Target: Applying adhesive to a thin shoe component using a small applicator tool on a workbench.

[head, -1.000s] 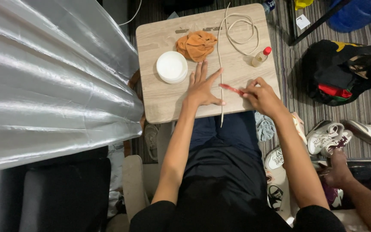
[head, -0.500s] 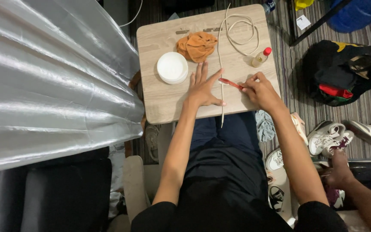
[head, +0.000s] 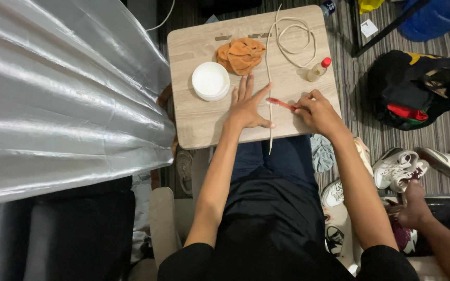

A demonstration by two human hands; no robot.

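While the left hand lies flat and unclenched pinning the white cord, which runs top-to-bottom at frame centre, the right hand grips a red toothbrush, head pointing left onto it.

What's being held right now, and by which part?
The right hand holds a thin red stick-like tool by its rear end; the left hand lies flat, holding nothing.

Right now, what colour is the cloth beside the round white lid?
Orange; the crumpled cloth shows clearly in the head view.
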